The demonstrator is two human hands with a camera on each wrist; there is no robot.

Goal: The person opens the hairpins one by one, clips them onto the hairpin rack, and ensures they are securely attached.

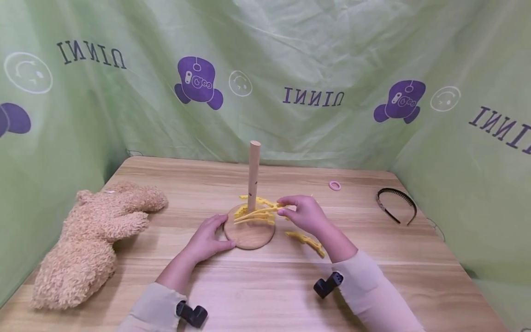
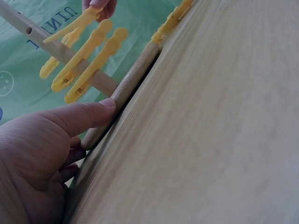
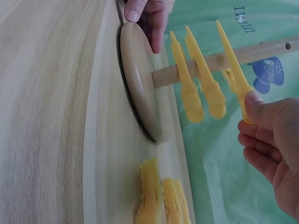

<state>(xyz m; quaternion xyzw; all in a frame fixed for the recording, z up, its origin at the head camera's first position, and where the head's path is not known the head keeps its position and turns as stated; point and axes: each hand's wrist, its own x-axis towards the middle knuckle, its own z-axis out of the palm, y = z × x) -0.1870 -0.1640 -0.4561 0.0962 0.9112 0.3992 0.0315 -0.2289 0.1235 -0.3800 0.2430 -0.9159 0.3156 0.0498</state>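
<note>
Upper limbs converging: one low, one raised

Left hand (image 1: 209,240): low, close to the surface of the table (image 1: 249,290), on the left-edge side of the other; thumb extended and apart from the fingers, which bend inward. Right hand (image 1: 304,213): raised, on the right-edge side; thumb and index finger pinched, remaining fingers bent. Left forearm (image 1: 176,273) and right forearm (image 1: 339,242): slanting inward toward the far edge, bare below pale sleeves (image 1: 369,283).

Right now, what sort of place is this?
Probably a makeshift recording booth: printed green fabric hangs behind and on both sides of a wood-grain table, and two black wrist devices show.
</note>
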